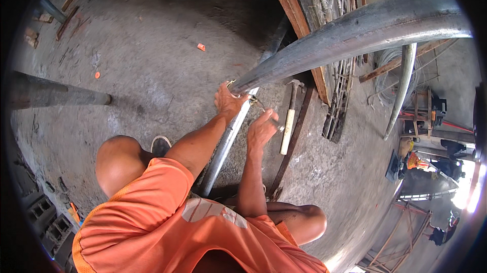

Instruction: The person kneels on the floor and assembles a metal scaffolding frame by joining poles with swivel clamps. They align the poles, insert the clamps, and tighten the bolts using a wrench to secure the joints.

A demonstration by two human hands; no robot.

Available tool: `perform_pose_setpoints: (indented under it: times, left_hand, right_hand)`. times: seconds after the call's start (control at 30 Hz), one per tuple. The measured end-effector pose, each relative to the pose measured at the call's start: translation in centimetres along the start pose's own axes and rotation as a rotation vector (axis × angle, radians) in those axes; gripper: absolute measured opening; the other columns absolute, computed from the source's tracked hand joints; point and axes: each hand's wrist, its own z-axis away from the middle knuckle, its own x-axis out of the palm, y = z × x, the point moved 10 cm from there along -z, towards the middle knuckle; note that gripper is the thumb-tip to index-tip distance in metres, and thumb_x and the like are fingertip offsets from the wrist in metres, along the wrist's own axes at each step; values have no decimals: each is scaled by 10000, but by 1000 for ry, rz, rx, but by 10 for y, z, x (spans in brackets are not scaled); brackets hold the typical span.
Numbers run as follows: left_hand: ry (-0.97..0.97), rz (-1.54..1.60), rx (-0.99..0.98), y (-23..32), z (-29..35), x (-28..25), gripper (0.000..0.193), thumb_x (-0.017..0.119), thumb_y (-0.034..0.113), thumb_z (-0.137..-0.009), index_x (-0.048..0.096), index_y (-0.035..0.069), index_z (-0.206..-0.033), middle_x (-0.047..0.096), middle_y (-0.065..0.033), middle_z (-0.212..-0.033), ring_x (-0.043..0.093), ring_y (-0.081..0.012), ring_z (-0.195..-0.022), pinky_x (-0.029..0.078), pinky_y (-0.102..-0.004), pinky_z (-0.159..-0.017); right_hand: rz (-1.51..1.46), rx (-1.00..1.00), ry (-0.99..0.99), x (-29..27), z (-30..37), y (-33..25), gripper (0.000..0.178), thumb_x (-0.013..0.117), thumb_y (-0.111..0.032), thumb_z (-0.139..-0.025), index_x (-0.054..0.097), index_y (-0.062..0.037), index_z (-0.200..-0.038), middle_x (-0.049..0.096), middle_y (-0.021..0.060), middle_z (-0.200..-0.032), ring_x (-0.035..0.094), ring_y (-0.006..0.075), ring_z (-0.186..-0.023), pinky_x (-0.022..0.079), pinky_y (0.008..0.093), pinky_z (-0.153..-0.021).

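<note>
A thick grey steel pipe (355,27) comes down from the upper right and meets a second steel pipe (219,156) lying low in front of me. At this joint sits a metal pipe clamp (251,99), partly hidden by my fingers. My left hand (229,102) is closed round the clamp at the foot of the thick pipe. Closed on a slim metal tool that looks like a wrench (277,125), my right hand (261,130) is just right of the joint, the tool's far end reaching toward the clamp. A claw hammer (287,128) with a pale handle grip lies right of that hand.
Bundled rebar (337,90) and a brown beam (299,14) lie beyond the hammer. Another steel post (66,93) stands at left, a thinner pipe (406,70) at right. Small orange pieces (201,47) dot the concrete floor. Coiled wire (393,78) is at far right.
</note>
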Motion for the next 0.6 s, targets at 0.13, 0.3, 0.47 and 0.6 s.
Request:
perform_pose_setpoints:
  times: [0.13,0.3,0.47,0.6]
  left_hand:
    - [-47,-9,14,1,-1,3,1017,942,411,-646,409,92,-1451,506,-174,-1423,423,-378,-1354,330,-505,-1134]
    - [17,-25,23,4,1,-4,1010,954,399,-612,449,85,-1428,537,-186,-1394,473,-393,-1311,394,-506,-1092]
    - [-25,-53,-1,4,3,0,1009,935,419,-665,388,93,-1447,492,-163,-1423,419,-380,-1352,357,-497,-1122]
    - [-25,-39,24,6,2,0,1023,943,439,-639,393,98,-1432,496,-155,-1399,425,-379,-1334,348,-517,-1118]
  right_hand:
    - [-258,-2,97,0,29,4,412,373,-244,-1105,611,68,-1231,669,254,-1035,689,354,-977,549,428,-805]
    - [-91,132,-82,10,-9,18,414,370,-241,-1107,623,83,-1156,717,259,-914,728,343,-802,567,443,-713]
    - [197,-190,-144,66,-109,29,386,483,-276,-1057,655,59,-1140,707,288,-1024,692,436,-915,530,542,-802]
    - [186,-510,-251,156,-156,55,388,547,-291,-1015,654,41,-1185,694,283,-1115,665,464,-1008,508,566,-878]
